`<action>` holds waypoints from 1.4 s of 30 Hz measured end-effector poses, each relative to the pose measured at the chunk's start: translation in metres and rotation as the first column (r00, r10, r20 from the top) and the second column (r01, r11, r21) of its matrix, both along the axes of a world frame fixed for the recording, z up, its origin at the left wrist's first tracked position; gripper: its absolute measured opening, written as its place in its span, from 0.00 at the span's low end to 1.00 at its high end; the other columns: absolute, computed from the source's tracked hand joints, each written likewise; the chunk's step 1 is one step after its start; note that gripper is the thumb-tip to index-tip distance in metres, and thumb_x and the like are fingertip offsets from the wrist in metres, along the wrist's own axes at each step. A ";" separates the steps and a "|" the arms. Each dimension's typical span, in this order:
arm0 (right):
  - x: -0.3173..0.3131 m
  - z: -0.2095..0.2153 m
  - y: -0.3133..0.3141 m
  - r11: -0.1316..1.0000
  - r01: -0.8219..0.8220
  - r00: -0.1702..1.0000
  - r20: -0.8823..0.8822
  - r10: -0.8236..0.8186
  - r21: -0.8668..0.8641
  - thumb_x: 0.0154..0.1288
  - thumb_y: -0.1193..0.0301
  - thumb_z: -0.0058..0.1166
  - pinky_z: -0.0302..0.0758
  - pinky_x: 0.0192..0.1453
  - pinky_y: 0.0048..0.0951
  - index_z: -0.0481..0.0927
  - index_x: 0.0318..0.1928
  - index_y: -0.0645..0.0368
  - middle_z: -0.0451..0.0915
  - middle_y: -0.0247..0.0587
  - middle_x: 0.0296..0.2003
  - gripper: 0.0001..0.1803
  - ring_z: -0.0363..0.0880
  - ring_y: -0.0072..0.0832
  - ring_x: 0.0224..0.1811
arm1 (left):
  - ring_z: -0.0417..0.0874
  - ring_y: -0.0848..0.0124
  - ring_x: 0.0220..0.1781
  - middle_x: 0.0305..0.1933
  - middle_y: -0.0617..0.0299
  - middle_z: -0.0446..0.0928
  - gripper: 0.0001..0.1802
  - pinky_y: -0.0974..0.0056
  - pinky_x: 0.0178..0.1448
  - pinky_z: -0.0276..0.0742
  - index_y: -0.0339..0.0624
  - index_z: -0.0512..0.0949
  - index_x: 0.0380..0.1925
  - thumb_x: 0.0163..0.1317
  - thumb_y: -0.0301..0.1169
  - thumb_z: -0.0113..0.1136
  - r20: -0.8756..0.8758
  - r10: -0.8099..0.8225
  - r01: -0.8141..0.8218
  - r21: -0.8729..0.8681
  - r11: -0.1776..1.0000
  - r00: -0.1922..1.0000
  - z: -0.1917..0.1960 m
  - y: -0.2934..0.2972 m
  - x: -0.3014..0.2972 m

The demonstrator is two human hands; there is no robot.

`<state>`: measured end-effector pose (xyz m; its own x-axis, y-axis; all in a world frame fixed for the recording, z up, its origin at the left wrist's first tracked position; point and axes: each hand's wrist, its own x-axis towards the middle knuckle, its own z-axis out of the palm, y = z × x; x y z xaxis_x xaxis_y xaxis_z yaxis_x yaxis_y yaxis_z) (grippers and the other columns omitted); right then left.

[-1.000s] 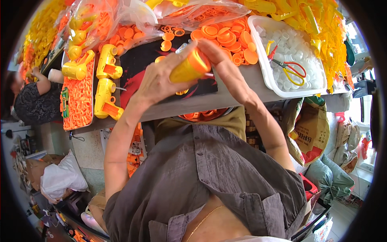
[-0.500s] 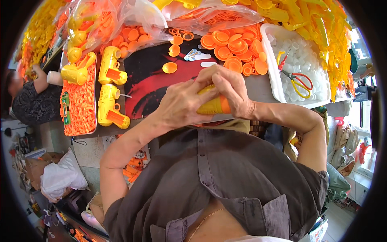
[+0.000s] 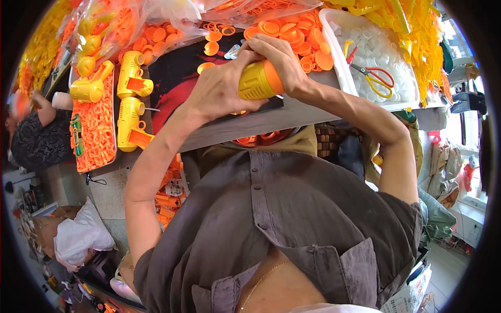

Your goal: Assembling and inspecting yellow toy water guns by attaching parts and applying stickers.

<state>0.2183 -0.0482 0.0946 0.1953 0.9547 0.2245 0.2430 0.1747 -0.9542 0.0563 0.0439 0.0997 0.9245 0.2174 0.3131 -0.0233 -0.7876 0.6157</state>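
Observation:
Both hands hold a yellow plastic toy housing [image 3: 253,83] with ribs along its side and an orange cap on its right end. My left hand [image 3: 219,89] wraps round its left end, fingers closed. My right hand [image 3: 282,61] closes over the top and the orange cap, its fingertips meeting the left hand's. The toy is tilted just above the black and red mat [image 3: 172,78], and its far side is hidden by my fingers. Orange discs [image 3: 211,48] and small clear pieces [image 3: 233,51] lie on the mat beyond my hands.
At left stand more yellow toy housings [image 3: 129,122] and a tray of small orange parts [image 3: 94,138]. Orange discs [image 3: 289,35] are heaped behind my right hand. A white bin [image 3: 334,49] at right holds translucent caps and scissors [image 3: 380,78]. Yellow parts [image 3: 417,47] pile beyond it.
My hands and the toy housing have moved away from my body and slightly left, and more of the toy's side shows. The whole view has shifted a little. Both hands keep their hold.

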 end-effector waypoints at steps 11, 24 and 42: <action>-0.008 0.008 -0.004 1.000 -0.022 0.976 -0.217 0.017 -0.022 0.78 0.49 0.34 0.74 0.57 0.31 0.79 0.50 0.67 0.80 0.44 0.44 0.31 0.79 0.31 0.47 | 0.86 0.54 0.44 0.42 0.50 0.82 0.39 0.56 0.48 0.80 0.41 0.70 0.50 0.43 0.47 0.78 0.017 0.084 -0.080 -0.175 0.981 0.996 -0.005 0.014 0.001; 0.001 -0.016 -0.005 0.929 0.179 0.822 0.470 -0.323 0.324 0.75 0.63 0.29 0.73 0.39 0.42 0.72 0.43 0.63 0.75 0.49 0.39 0.19 0.73 0.47 0.41 | 0.85 0.52 0.43 0.42 0.51 0.81 0.36 0.55 0.45 0.80 0.41 0.69 0.48 0.43 0.43 0.77 -0.001 0.141 -0.141 -0.091 0.986 0.990 -0.006 0.009 0.001; -0.028 -0.004 -0.031 0.943 0.301 0.927 0.189 -0.325 0.145 0.76 0.51 0.32 0.70 0.56 0.34 0.65 0.58 0.63 0.74 0.48 0.49 0.27 0.74 0.34 0.51 | 0.85 0.55 0.44 0.49 0.55 0.80 0.46 0.56 0.42 0.82 0.51 0.67 0.66 0.45 0.39 0.76 0.202 0.015 -0.014 -0.005 1.000 0.979 -0.004 0.000 -0.012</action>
